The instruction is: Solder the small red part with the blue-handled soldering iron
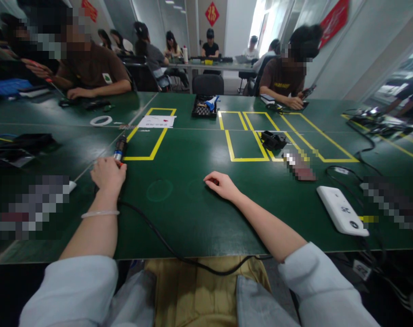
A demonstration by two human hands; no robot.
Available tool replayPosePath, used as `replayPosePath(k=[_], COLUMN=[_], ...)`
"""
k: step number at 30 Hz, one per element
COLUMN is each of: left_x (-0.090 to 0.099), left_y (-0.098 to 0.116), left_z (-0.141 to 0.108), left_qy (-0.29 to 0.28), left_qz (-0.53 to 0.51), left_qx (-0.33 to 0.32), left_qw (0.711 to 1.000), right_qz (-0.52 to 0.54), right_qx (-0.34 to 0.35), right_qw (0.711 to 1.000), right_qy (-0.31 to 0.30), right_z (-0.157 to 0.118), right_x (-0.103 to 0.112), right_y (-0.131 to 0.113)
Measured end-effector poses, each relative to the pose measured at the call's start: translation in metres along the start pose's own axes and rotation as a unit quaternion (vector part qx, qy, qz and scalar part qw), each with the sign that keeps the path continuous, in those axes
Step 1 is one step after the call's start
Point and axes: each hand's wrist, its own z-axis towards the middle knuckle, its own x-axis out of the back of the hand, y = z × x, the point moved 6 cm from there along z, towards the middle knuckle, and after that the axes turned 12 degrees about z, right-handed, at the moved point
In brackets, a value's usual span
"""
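Note:
My left hand (109, 175) is closed around the near end of a dark cylindrical tool (120, 147) with a blue band, at the left of the green table (189, 213). A black cable (151, 227) runs from beside that wrist towards the table's front edge. Near the middle, my right hand (220, 185) rests on the table with its fingers curled and pressed together; nothing shows in it. Two faint circles mark the surface between the hands.
Beyond the hands lie a paper sheet (156, 121), a tape roll (101, 121), a black tray (204, 109) and a black part (273, 141). A white power strip (341, 211) sits at the right. People sit across the table.

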Motion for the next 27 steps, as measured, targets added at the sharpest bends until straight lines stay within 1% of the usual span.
replayPosePath(k=[3,5,6,7,8,10,13,16,18,20,27], left_x=[0.007,0.013,0.015,0.017,0.019,0.025,0.036,0.040,0.039,0.036,0.029], left_y=[0.008,0.025,0.037,0.052,0.069,0.105,0.153,0.184,0.195,0.201,0.206], left_z=[-0.001,-0.007,-0.012,-0.018,-0.027,-0.049,-0.086,-0.116,-0.128,-0.135,-0.144], left_qy=[0.039,0.056,0.046,0.022,-0.015,-0.099,-0.196,-0.275,-0.306,-0.318,-0.338], left_qz=[-0.015,-0.082,-0.139,-0.204,-0.268,-0.365,-0.410,-0.427,-0.438,-0.452,-0.498], left_qx=[-0.020,-0.061,-0.091,-0.126,-0.165,-0.242,-0.329,-0.375,-0.380,-0.376,-0.369], left_qw=[0.999,0.993,0.985,0.971,0.949,0.894,0.828,0.776,0.755,0.744,0.708], right_qz=[-0.004,-0.009,-0.010,-0.010,-0.008,-0.004,0.001,0.022,0.040,0.045,0.029], right_qx=[-0.003,-0.004,-0.004,-0.004,-0.004,-0.004,-0.006,-0.011,-0.010,-0.008,-0.015], right_qw=[1.000,1.000,1.000,1.000,1.000,1.000,1.000,1.000,0.999,0.998,0.999], right_qy=[-0.001,-0.002,-0.003,-0.005,-0.006,-0.010,-0.010,-0.018,-0.029,-0.038,-0.043], right_z=[0.001,0.001,0.001,0.001,0.001,0.001,0.000,0.000,0.000,0.000,0.001], right_x=[0.000,-0.001,-0.001,-0.001,-0.001,-0.002,-0.002,-0.004,-0.006,-0.007,-0.009], right_y=[-0.002,-0.002,-0.001,-0.001,-0.001,0.000,0.001,0.002,0.002,0.002,0.001])
